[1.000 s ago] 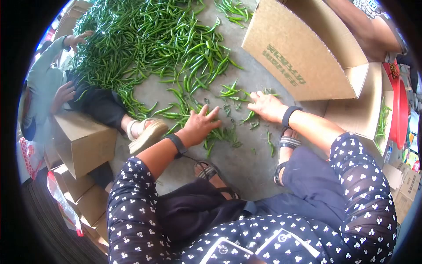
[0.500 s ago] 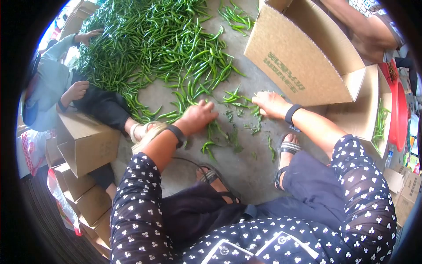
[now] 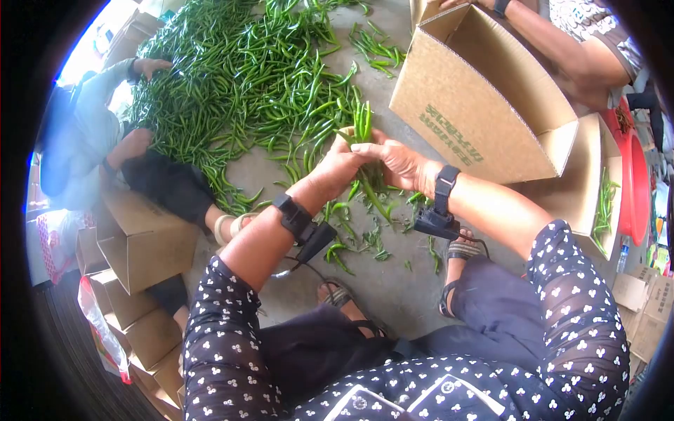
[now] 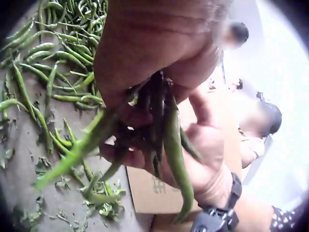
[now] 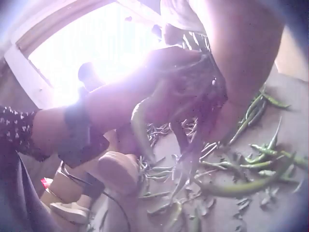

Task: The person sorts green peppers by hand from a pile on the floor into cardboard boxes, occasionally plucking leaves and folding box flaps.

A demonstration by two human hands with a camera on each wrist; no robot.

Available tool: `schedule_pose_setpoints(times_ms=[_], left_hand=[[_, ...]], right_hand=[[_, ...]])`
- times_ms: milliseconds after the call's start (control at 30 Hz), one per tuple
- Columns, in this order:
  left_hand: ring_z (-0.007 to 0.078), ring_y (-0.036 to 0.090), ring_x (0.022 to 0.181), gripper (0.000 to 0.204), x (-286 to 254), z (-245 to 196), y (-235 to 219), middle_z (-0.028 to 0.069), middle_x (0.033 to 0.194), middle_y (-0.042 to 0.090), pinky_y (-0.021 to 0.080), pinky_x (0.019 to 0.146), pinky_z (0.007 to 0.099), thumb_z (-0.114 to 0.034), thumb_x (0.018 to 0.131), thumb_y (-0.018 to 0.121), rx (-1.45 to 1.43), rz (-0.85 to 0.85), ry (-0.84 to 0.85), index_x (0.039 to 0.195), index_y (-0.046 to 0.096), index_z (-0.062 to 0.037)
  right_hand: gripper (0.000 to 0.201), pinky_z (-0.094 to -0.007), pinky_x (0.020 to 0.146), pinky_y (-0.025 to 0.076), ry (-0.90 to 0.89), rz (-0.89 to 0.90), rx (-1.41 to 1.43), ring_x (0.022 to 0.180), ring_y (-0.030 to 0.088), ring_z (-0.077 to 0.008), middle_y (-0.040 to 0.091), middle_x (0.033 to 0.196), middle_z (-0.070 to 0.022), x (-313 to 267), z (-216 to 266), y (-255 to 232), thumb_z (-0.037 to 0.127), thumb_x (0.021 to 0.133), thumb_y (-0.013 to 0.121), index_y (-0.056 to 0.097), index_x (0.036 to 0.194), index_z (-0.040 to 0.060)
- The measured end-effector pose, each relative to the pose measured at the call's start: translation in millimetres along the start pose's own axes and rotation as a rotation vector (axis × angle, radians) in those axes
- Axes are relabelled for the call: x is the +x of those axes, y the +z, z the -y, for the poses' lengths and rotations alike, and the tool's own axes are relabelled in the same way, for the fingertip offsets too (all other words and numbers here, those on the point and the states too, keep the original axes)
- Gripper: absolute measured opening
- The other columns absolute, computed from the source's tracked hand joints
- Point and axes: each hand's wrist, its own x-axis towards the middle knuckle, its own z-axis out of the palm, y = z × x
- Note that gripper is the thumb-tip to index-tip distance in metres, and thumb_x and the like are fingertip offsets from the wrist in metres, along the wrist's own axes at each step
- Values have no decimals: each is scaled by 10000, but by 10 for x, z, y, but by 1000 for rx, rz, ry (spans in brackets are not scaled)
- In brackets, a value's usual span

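Both hands are raised off the concrete floor and pressed together round a bunch of green chili peppers (image 3: 363,128). My left hand (image 3: 335,167) grips the bunch from the left, my right hand (image 3: 390,160) from the right. Pepper tips stick up above the fingers and others hang down below them. In the left wrist view the bunch of peppers (image 4: 159,125) dangles from the fist, with the right hand behind. The right wrist view shows peppers (image 5: 186,140) hanging between the two hands. Loose peppers and leaf bits (image 3: 358,235) lie on the floor beneath.
A big heap of green peppers (image 3: 239,77) covers the floor ahead. An open cardboard box (image 3: 484,105) stands to the right, with another box (image 3: 597,182) holding peppers beyond it. Two other people sit at the left and top right. Cardboard boxes (image 3: 140,245) stand at left.
The hands were flat on the floor raking scattered peppers together. They have closed on a bunch and lifted it, meeting in front of the box.
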Motion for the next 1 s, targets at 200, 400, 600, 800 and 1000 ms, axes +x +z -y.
schedule_pose_setpoints(times_ms=[200, 400, 600, 800, 1000], left_hand=[[207, 576, 914, 792, -50, -261, 184, 103, 1080, 535, 495, 774, 338, 92, 689, 585, -153, 196, -9, 1358, 218, -120], [166, 570, 887, 787, 11, -536, 212, 103, 1085, 525, 506, 754, 314, 44, 769, 482, 550, 267, 174, 1451, 142, -150], [441, 543, 1031, 822, 86, -837, 415, 322, 1072, 561, 436, 898, 414, -109, 708, 541, 1082, 20, 281, 1437, 164, -78], [262, 605, 967, 602, 20, -853, 352, 190, 1321, 444, 540, 803, 362, 16, 817, 491, 72, -131, 326, 1380, 282, -29], [242, 622, 913, 403, 237, -320, -212, 116, 1180, 572, 519, 759, 344, -112, 782, 613, 869, -151, 193, 1176, 549, -51]], right_hand=[[586, -365, 769, 516, -59, -73, 95, 946, 572, -199, 554, 1077, -82, 47, 40, -58, 105, 783, 695, 382, 1277, 134], [391, -300, 710, 523, -190, -191, -64, 853, 593, -169, 590, 967, -73, 38, 165, -96, 74, 800, 639, 489, 1160, 40], [255, -342, 550, 545, -343, -290, -141, 740, 613, -198, 599, 873, -116, 57, 469, 27, 51, 812, 608, 525, 1051, 24], [173, -353, 541, 536, -542, -317, 65, 668, 621, -205, 599, 815, -72, -40, 822, 41, 20, 792, 623, 573, 957, 30], [267, -325, 663, 543, -754, -271, -294, 754, 639, -189, 634, 949, -112, -618, 1469, -128, 110, 830, 607, 522, 1070, 26]])
